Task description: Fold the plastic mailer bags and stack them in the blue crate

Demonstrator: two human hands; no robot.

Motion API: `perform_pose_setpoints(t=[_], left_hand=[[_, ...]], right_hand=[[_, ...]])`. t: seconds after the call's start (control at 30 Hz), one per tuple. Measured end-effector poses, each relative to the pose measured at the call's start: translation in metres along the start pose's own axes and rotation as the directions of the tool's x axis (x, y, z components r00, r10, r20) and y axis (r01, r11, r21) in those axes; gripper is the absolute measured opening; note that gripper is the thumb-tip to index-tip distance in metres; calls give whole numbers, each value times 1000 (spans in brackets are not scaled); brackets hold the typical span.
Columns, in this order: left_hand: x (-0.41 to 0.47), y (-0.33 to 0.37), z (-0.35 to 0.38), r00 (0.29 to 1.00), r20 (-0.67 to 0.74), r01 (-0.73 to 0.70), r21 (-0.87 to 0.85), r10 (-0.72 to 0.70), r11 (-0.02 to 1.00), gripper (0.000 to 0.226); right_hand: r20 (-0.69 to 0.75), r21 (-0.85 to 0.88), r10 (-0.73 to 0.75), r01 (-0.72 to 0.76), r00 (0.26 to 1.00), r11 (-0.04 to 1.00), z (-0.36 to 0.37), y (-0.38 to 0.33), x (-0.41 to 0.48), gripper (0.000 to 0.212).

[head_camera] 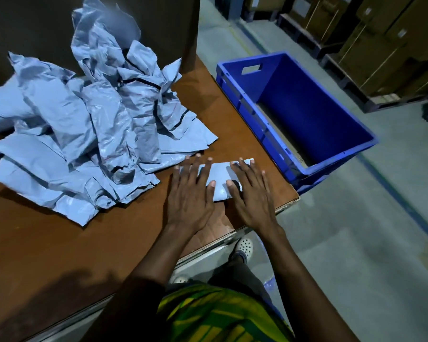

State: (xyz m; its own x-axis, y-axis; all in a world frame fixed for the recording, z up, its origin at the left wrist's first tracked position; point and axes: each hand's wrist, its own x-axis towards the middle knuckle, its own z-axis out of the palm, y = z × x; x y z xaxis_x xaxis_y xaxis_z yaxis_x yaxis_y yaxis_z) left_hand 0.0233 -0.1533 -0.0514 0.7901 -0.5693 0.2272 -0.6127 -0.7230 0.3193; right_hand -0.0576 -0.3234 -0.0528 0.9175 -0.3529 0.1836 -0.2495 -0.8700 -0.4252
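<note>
On the worktop (59,243), near its right corner, the left hand (188,206) and right hand (253,201) press a folded bag (220,172) flat, fingers (195,169) straight, gripping nothing. The pile of crumpled bags (84,119) lies at ten o'clock, the blue crate (307,107) at two o'clock.

You're at a brown wood-topped table (47,243), and a dark brown panel (35,25) stands upright behind it. The floor (356,243) is grey concrete with a dark stripe (393,193) across it. Far right, cardboard boxes (381,33) sit stacked on dark pallets (351,82). Light's dim, with heavy shadows on the tabletop.
</note>
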Motion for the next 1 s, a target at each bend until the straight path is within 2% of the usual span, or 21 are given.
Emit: perform_pose_setpoints(t=[0.1,0.3,0.43,0.57,0.7,0.9,1.0], left_hand=[[-3,4,16,998,38,-56,87,53,995,58],[-5,1,24,999,35,-32,137,28,990,58],[-6,1,23,1000,21,-4,161,1,987,57],[-11,4,12,999,1,33,114,-34,993,58],[-27,5,0,982,-177,-58,85,73,995,40],[-28,-1,-3,997,-72,-17,22,19,1000,36],[-27,-3,-13,989,-130,-75,2,74,997,35]], right_hand=[[8,37,16,-16,1000,999,4,1,-10,52],[24,87,13,-15,1000,996,3,5,-20,55],[-12,139,-90,91,996,986,-7,10,-23,59],[-30,157,-122,126,992,980,-12,18,-29,59],[-59,68,-141,145,988,987,-9,25,-30,56],[-66,53,-177,181,982,982,-15,26,-27,53],[-73,32,-216,219,974,975,-20,22,-26,51]])
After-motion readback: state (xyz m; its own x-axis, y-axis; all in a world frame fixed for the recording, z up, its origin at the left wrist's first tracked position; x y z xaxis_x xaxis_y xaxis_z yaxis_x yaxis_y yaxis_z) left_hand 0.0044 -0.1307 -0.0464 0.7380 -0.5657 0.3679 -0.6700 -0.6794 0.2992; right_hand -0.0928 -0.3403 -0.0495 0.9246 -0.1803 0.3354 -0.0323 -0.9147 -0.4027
